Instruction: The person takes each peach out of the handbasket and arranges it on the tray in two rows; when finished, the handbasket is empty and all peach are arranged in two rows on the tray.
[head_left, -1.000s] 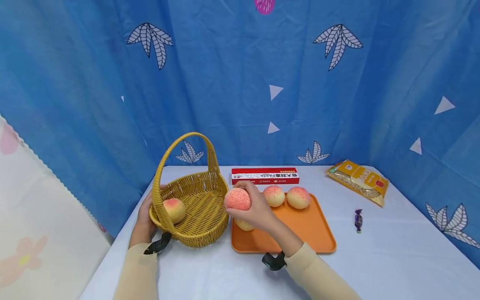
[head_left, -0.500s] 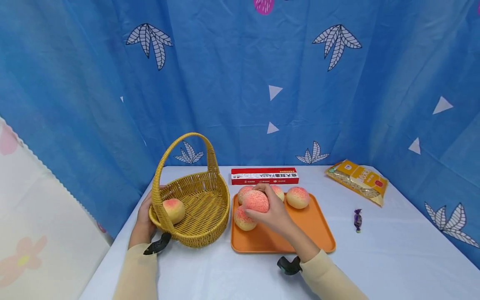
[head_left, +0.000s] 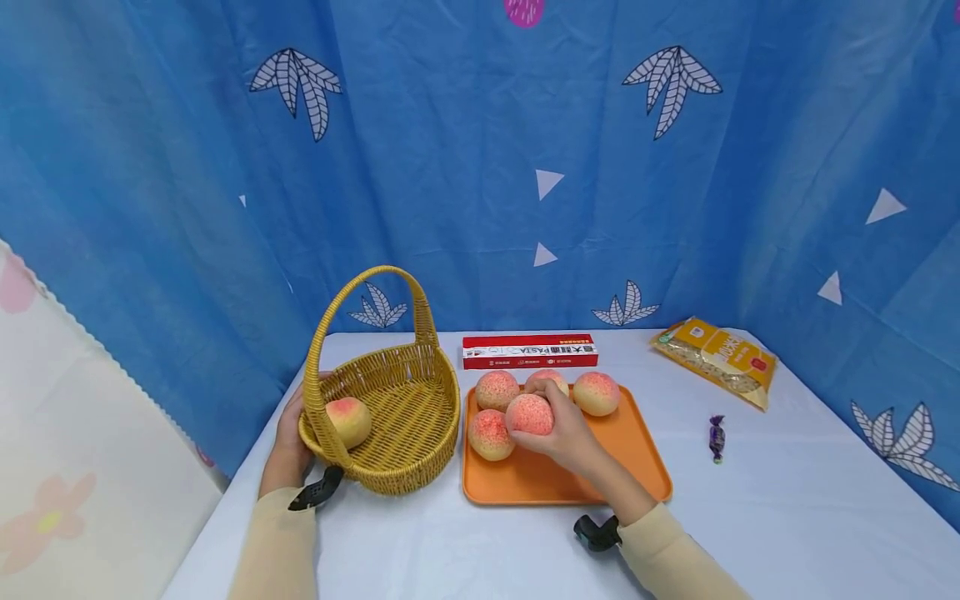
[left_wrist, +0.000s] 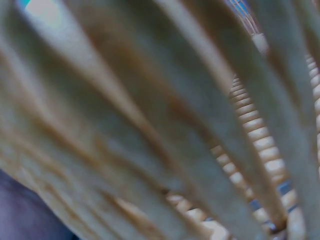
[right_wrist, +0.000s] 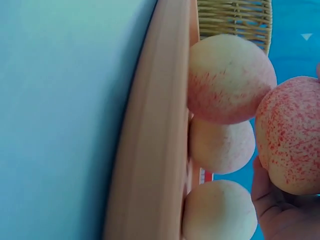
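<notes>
My right hand point(head_left: 566, 429) grips a pink speckled peach point(head_left: 529, 414) above the orange tray point(head_left: 570, 479). In the right wrist view, the held peach point(right_wrist: 295, 135) appears at the right edge, its underside against thumb and fingers. On the tray lie a front-left peach point(head_left: 491, 435), a back-left peach point(head_left: 497, 389), a back-middle peach point(head_left: 550, 379), partly covered by my hand, and a right peach point(head_left: 597, 393). Around the outer left side of the wicker basket point(head_left: 405, 475) my left hand point(head_left: 288, 429) holds on, fingers partly hidden. One peach point(head_left: 348, 422) sits inside the basket.
A red pasta box point(head_left: 530, 352) lies behind the tray. To the right are a yellow bag of grain point(head_left: 716, 360) and a purple wrapped candy point(head_left: 717, 439). Blue curtain point(head_left: 480, 208) rises along the table's back. The basket handle point(head_left: 322, 333) arches high. Blurred wicker point(left_wrist: 150, 125) fills the left wrist view.
My right hand has carried its peach rightward, from beside the basket's rim to over the tray, uncovering the two left peaches. The left hand and basket have stayed in place.
</notes>
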